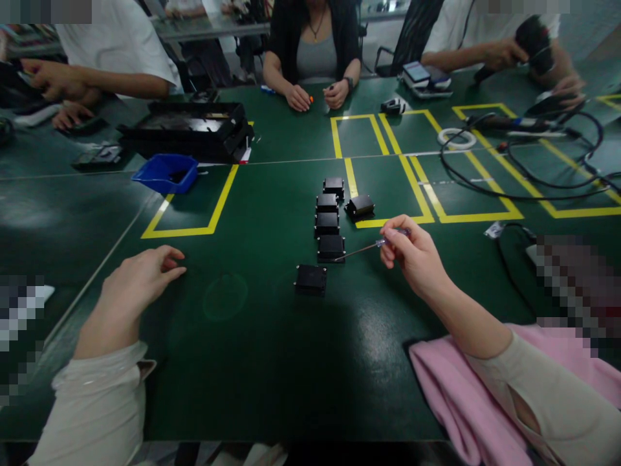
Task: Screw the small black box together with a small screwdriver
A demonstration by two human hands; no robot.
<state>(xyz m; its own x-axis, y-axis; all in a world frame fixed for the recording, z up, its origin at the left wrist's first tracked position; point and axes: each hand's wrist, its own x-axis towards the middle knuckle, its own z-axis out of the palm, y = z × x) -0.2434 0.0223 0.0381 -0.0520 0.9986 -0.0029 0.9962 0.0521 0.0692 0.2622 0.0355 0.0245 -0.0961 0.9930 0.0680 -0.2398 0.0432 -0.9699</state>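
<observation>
Gripping a screwdriver (363,248), the right hand (413,256) hovers by black boxes (331,246); left hand (138,278) rests open.

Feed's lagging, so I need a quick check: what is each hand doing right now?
Left hand: open, loosely curled, empty, resting on the green table.
Right hand: closed on a small screwdriver, its tip by a black box.

Green table (272,362): a blue bin (167,173) stands just beside a black tray (189,129). Yellow tape outlines (194,230) mark zones. A white tape roll (457,138) lies near a looped black cable (509,188).
</observation>
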